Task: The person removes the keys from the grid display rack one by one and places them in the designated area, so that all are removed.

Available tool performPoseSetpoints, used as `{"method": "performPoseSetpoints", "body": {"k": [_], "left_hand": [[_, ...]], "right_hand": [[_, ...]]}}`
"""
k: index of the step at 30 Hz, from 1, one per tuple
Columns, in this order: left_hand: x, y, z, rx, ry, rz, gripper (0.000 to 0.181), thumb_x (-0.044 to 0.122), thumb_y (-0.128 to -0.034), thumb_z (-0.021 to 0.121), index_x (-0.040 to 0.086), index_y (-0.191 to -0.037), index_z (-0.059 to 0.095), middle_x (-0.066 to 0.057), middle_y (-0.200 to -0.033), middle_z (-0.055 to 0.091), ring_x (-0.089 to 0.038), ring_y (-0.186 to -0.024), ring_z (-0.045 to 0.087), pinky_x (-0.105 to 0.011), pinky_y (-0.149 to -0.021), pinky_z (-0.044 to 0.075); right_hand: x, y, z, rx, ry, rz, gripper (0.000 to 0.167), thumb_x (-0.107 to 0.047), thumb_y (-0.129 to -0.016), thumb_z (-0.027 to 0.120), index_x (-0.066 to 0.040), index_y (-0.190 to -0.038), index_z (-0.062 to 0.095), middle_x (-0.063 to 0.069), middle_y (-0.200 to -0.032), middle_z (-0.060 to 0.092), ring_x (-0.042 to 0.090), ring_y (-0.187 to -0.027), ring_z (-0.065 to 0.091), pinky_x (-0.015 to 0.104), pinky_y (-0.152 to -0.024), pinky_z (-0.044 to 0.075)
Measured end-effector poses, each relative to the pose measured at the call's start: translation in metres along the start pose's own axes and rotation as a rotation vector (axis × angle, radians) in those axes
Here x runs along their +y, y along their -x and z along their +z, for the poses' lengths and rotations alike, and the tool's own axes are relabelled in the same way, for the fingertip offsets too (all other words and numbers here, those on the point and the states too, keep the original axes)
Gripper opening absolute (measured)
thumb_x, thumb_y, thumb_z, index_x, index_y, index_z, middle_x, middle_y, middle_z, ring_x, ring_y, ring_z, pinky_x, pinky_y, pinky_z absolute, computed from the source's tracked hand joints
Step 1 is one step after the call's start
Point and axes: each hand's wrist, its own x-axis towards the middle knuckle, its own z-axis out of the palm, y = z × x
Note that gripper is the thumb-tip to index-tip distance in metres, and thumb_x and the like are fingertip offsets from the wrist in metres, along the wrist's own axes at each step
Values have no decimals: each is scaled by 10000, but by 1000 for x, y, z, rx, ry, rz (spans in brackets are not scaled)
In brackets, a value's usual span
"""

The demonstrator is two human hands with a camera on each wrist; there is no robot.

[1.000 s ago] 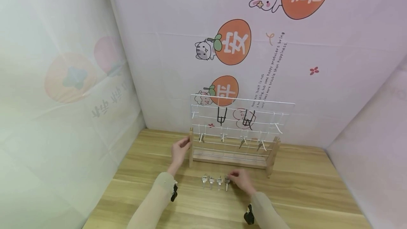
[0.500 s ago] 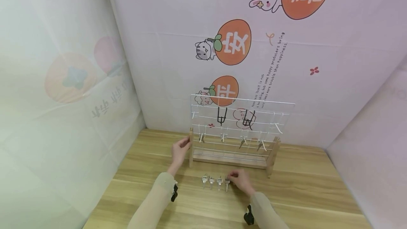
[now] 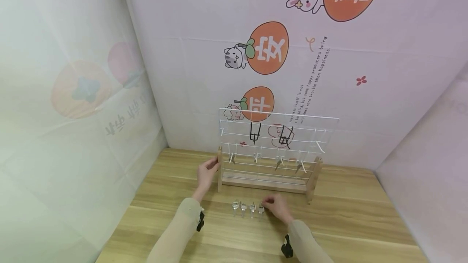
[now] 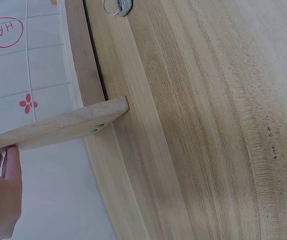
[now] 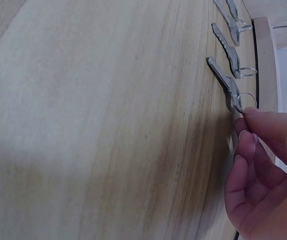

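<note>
My left hand (image 3: 206, 175) grips the left wooden post (image 4: 58, 126) of a white wire grid rack (image 3: 263, 181), thumb on one side and fingers on the other. With thumb and forefinger, my right hand (image 5: 266, 165) pinches the ring end of a silver key (image 5: 224, 80), whose blade lies at or just over the table. Beside it, several more silver keys (image 3: 243, 207) with rings lie in a row on the wood, in front of the rack. That pinched key is the rightmost of the row in the head view.
White hooks on the rack carry several hanging keys (image 3: 279, 164). Higher up on the grid hang two black wire hooks (image 3: 254, 133). A printed cloth (image 3: 197, 72) stands behind the rack, and a pale cloth wall (image 3: 80, 153) borders the wooden table (image 3: 351, 214) on the left.
The key in my right hand has shifted slightly, from dark to brightly reflecting. Both hands stay in nearly the same place, and the rack has not moved.
</note>
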Motion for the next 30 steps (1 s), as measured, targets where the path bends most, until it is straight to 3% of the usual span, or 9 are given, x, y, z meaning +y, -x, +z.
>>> {"method": "performPoseSetpoints", "body": {"k": [10, 30], "left_hand": [[-4, -2, 1, 7, -3, 1, 298, 46, -902, 698, -13, -1193, 676, -221, -1225, 690, -352, -1106, 682, -270, -878, 628], [-6, -4, 1, 3, 5, -9, 306, 57, -901, 700, 7, -1202, 676, -205, -1238, 686, -348, -1124, 680, -324, -931, 615]], "right_hand": [[0, -2, 0, 7, 26, 10, 47, -71, -850, 732, -46, -810, 735, 20, -752, 720, 76, -655, 534, 182, -565, 441], [-9, -5, -2, -2, 57, 25, 60, -104, -860, 734, -50, -835, 734, -2, -763, 708, 76, -676, 519, 191, -583, 426]]}}
